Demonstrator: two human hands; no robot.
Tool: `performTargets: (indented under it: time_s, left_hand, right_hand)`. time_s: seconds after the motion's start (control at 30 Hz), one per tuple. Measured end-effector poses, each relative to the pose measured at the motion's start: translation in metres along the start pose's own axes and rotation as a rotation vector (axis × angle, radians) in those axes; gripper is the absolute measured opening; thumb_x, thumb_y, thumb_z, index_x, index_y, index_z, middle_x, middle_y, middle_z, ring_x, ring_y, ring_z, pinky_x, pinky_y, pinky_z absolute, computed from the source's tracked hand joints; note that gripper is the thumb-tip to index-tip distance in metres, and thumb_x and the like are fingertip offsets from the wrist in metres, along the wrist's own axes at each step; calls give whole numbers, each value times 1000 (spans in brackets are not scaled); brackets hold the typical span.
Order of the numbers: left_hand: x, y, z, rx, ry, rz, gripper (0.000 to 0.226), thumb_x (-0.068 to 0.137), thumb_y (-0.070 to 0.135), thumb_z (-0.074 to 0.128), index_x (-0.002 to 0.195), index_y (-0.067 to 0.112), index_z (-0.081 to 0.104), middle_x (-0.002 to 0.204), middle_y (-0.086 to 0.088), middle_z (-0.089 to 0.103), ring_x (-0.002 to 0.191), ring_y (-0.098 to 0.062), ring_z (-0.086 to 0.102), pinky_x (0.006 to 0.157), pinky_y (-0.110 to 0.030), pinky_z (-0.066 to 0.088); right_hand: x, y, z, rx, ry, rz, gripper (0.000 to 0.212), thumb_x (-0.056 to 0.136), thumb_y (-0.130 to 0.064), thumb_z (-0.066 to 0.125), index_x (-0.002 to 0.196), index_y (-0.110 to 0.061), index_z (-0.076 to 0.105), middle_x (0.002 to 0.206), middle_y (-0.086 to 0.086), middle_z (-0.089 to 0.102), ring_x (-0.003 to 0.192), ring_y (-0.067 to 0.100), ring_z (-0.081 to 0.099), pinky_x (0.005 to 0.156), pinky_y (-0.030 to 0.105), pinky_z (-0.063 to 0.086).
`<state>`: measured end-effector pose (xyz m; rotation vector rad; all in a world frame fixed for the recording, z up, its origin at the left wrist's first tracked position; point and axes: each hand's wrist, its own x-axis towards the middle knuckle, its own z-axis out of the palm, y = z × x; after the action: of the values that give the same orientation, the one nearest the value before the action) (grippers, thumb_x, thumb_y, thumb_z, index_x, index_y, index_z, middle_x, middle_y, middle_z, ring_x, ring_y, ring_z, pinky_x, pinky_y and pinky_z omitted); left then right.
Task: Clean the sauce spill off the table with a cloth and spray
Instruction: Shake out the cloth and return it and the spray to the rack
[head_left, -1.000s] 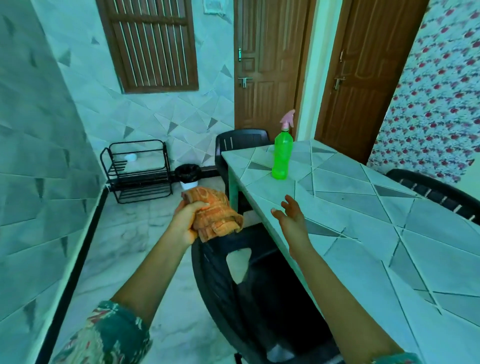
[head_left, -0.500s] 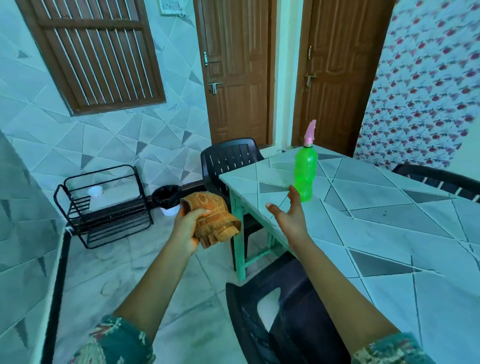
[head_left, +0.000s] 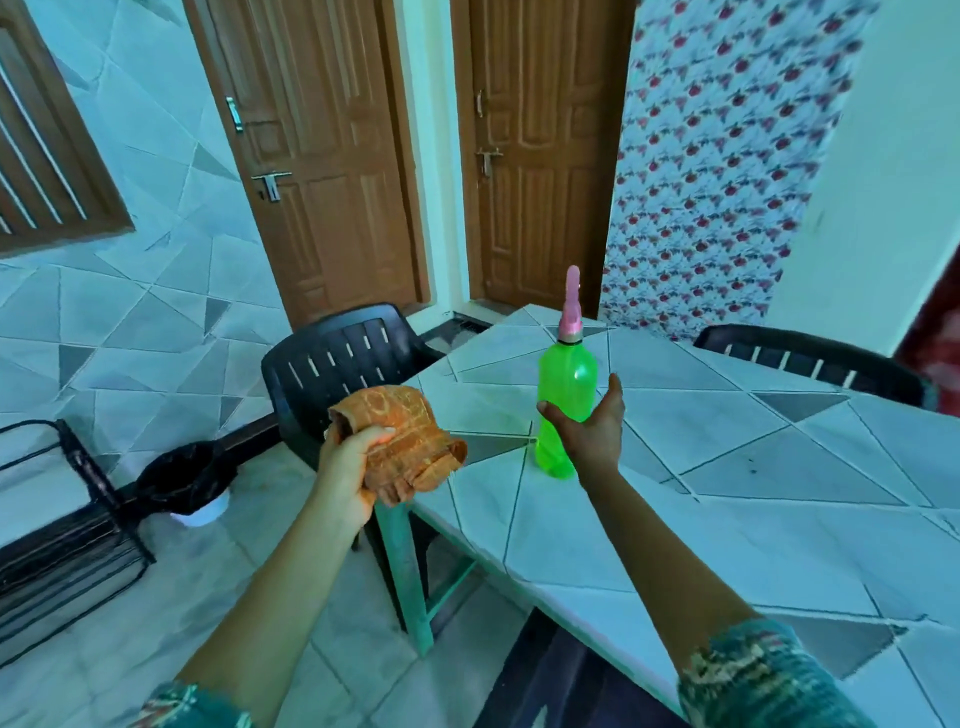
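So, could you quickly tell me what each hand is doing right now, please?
Left hand: grips the orange cloth.
Right hand: open, cupped at the green spray bottle, not gripping it.

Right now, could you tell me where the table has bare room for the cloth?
Bare tiles lie right of the spray bottle, out to the black chair, and between the bottle and the near edge of the table. It is tight only at the bottle, where the right hand reaches.
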<state>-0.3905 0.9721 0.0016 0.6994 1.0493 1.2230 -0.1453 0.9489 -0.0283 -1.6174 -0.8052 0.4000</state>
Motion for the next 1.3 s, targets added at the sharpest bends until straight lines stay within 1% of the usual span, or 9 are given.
performTargets:
  time_s: [0.17,0.3,0.5,0.67,0.9,1.0,1.1,1.2,1.3]
  left_hand:
    - [51,8,8,65,-20,19,44,81,1,63,114,29,53,109,-8,63,98,-28,61,76,-39,51]
    - [73,12,4,95,-40,12,44,83,2,62,116,28,52,111,-8,61,101,-28,59,78,-41,51]
    - [77,19,-17,79,-48,7,48,82,1,62,121,27,52,118,-11,61,105,-32,59,86,-47,51]
    - [58,40,-64,22,3,16,52,82,2,62,127,27,49,115,-9,60,103,-31,58,74,-42,51]
    - [41,101,-187,-91,146,129,45,79,-6,59,110,26,55,106,-9,62,94,-30,60,74,-42,51]
    - [39,130,-256,-129,205,175,52,78,-9,59,122,18,54,110,-13,62,96,-33,61,78,-44,52]
    - [37,162,-339,-130,270,191,54,79,-9,58,127,16,51,108,-13,63,97,-33,61,80,-44,52]
    - [41,188,-409,-114,349,172,51,80,-4,61,126,18,50,111,-13,62,98,-33,61,81,-45,53]
    - [49,212,-472,-135,418,167,49,82,-4,60,123,20,49,108,-12,62,92,-32,61,75,-43,53]
  right_hand:
    - [45,14,32,41,14,61,113,62,-39,85,148,-17,15,150,9,30,136,26,33,107,42,33]
    - [54,18,45,31,63,53,90,62,-41,84,135,-20,36,130,6,53,118,29,51,94,39,44]
    - [33,9,49,46,97,10,82,61,-36,86,129,-20,44,119,4,59,110,27,55,90,34,44]
    - [-14,-20,71,80,5,-40,87,54,-44,86,127,-19,45,118,3,59,108,25,55,92,37,46]
    - [-100,-79,175,175,-248,-118,72,61,-28,88,119,-16,47,102,-3,60,94,21,59,85,35,49]
    - [-141,-100,240,214,-379,-113,71,62,-24,88,119,-14,47,103,0,62,93,20,61,86,36,50]
    - [-195,-123,320,251,-484,-123,75,55,-31,88,116,-18,47,101,-3,61,94,20,61,85,36,51]
    - [-237,-140,384,253,-565,-94,72,58,-29,88,116,-22,46,102,-5,60,95,20,60,88,39,49]
    - [-275,-154,447,262,-658,-86,75,50,-37,88,111,-24,47,102,-4,62,97,22,61,85,39,51]
